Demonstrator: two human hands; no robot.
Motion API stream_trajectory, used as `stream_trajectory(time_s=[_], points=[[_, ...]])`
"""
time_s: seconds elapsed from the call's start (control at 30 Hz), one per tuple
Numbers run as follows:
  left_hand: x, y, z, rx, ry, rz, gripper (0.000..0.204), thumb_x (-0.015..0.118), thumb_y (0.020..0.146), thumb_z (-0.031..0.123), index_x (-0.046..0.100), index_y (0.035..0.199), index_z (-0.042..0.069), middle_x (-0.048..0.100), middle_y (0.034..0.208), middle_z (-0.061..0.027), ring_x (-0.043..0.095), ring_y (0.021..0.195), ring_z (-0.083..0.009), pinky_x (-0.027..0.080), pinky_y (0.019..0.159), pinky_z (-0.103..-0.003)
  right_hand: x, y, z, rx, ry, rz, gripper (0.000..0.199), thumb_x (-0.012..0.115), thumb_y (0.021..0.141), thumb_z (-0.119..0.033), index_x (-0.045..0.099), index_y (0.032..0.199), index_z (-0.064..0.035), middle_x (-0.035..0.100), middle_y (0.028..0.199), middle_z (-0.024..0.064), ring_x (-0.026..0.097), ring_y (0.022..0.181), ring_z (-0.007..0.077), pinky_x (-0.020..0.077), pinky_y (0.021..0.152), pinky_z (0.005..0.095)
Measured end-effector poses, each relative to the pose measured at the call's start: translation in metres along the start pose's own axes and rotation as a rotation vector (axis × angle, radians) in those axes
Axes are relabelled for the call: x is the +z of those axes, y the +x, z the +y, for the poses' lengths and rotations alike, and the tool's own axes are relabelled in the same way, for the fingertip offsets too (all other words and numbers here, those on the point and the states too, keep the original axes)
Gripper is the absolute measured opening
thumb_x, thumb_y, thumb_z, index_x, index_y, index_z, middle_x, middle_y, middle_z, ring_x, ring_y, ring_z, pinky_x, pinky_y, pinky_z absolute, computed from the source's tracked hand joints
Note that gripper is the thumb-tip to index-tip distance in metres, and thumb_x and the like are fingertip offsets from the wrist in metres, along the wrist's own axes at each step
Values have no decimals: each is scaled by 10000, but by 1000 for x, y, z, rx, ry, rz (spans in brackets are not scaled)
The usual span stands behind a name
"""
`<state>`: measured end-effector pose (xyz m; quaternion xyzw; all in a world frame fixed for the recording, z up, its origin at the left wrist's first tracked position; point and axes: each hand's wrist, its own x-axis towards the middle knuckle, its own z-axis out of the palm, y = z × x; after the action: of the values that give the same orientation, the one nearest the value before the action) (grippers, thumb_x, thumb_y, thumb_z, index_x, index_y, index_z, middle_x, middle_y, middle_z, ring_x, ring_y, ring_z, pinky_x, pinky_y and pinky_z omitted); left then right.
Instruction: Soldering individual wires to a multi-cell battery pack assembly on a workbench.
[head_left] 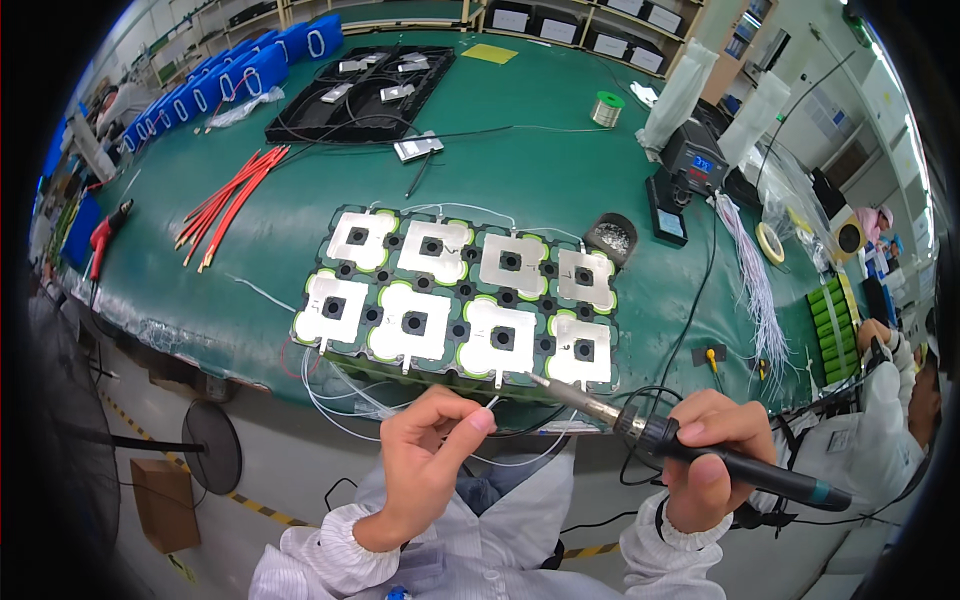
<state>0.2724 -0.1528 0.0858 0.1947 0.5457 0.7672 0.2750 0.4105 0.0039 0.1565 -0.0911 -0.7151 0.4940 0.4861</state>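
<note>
A battery pack [459,330] with square nickel plates over its cells lies at the table's near edge. Just in front of its front row, my left hand [432,455] pinches a thin white wire [492,403] between thumb and index finger. The wire's end points up toward a small metal tab [498,380] on the pack's near side. My right hand [715,450] grips a soldering iron [650,434] by its black handle. Its tip, right of that tab, is close to the pack's front edge; whether it touches cannot be told. More white wires [335,400] hang off the near left side.
The soldering station [692,160] stands at the right beyond a round tip-cleaner cup [610,238] and a solder spool [606,108]. Red wires [232,200], a black tray [365,95] and blue bins [215,85] are at the left. White wires [745,275] lie right; a person [890,400] sits there.
</note>
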Motion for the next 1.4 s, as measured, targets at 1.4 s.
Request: stream_trajectory(time_s=[1.4], points=[[-2, 16, 10, -256, -136, -13, 110, 607, 818, 52, 666, 763, -22, 631, 694, -69, 651, 789, -149, 426, 618, -228, 14, 20, 23, -142, -34, -266, 194, 635, 774, -189, 588, 742, -4, 538, 485, 64, 546, 453, 199, 419, 423, 281]])
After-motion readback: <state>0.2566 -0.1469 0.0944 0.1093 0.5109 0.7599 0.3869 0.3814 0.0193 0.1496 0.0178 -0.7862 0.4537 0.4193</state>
